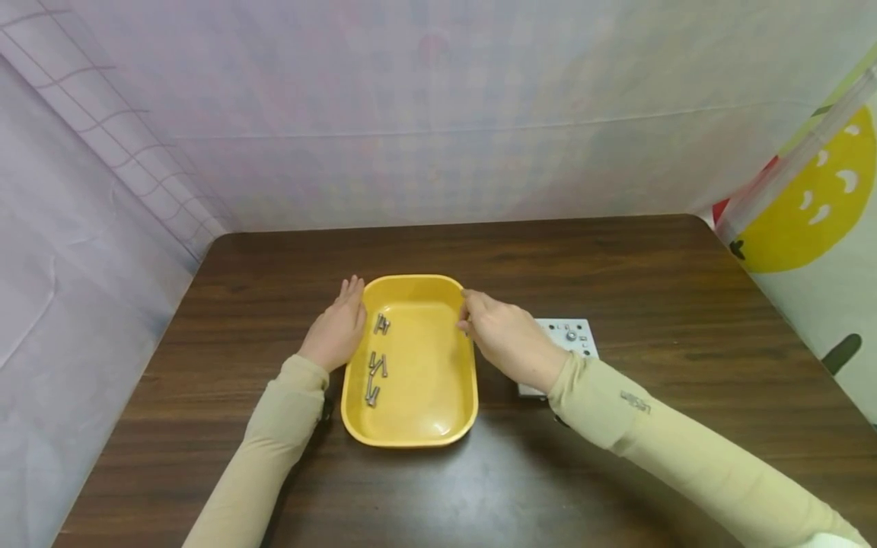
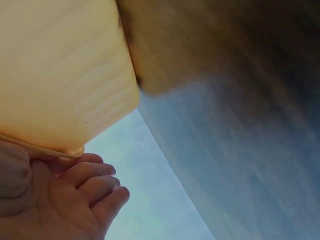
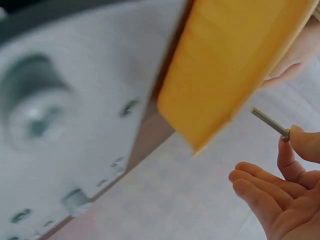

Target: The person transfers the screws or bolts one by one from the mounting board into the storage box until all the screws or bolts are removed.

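A yellow tray (image 1: 418, 358) sits on the table, with several metal screws (image 1: 378, 365) lying along its left side. My left hand (image 1: 339, 323) rests against the tray's left rim near the far corner, its fingers stretched forward; the left wrist view shows this hand (image 2: 70, 192) beside the tray wall (image 2: 65, 65). Over the right rim is my right hand (image 1: 507, 339). Between its thumb and forefinger it pinches a screw (image 3: 269, 123) by the head, threaded end pointing away, while the other fingers (image 3: 267, 190) extend loosely.
A pale metal plate (image 1: 582, 331) with holes and fitted bolts lies right of the tray, partly hidden under my right forearm. The brown table (image 1: 617, 259) ends at a hanging cloth (image 1: 438, 167) behind.
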Demonstrator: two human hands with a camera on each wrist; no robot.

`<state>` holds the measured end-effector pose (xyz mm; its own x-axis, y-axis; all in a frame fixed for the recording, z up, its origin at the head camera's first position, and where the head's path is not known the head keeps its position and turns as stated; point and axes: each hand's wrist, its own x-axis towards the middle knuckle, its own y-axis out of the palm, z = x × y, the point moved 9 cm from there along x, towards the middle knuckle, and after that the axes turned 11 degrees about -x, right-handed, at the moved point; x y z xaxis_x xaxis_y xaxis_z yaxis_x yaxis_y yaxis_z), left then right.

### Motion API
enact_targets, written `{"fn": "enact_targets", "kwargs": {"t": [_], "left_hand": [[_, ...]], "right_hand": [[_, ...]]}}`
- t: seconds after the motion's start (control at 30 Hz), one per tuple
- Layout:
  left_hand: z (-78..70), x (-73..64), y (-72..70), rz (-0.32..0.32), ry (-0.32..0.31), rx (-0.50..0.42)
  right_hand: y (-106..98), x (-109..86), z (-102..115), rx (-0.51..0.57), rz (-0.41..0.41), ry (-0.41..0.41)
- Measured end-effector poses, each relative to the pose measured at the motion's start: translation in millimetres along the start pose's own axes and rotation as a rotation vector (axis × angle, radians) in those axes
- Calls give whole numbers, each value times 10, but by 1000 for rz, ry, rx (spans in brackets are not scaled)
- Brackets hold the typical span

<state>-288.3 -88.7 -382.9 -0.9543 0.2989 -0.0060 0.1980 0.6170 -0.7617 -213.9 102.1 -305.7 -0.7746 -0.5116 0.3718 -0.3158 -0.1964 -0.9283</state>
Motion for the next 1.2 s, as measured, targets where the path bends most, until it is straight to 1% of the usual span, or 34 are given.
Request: {"fn": "enact_targets", "kwargs": {"t": [0.2, 0.33, 0.47, 0.73, 0.93, 1.1, 1.2], "left_hand": [[-8, -2, -16, -3, -1, -1], [-14, 2, -22, -2, -1, 2], [-15, -4, -20, -2, -3, 5], [-19, 2, -20, 4, -8, 7], [-20, 11, -27, 1, -7, 9], [-23, 12, -23, 6, -11, 5], [-22, 11, -29, 3, -13, 7]], "right_hand": [[-20, 149, 123, -9, 35, -27], [34, 251, 191, -10, 82, -41], [100, 320, 270, 15, 123, -53], [121, 491, 479, 61, 135, -108], [207, 623, 575, 112, 193, -102], [321, 676, 597, 150, 253, -79], [365, 694, 606, 165, 265, -76]]}}
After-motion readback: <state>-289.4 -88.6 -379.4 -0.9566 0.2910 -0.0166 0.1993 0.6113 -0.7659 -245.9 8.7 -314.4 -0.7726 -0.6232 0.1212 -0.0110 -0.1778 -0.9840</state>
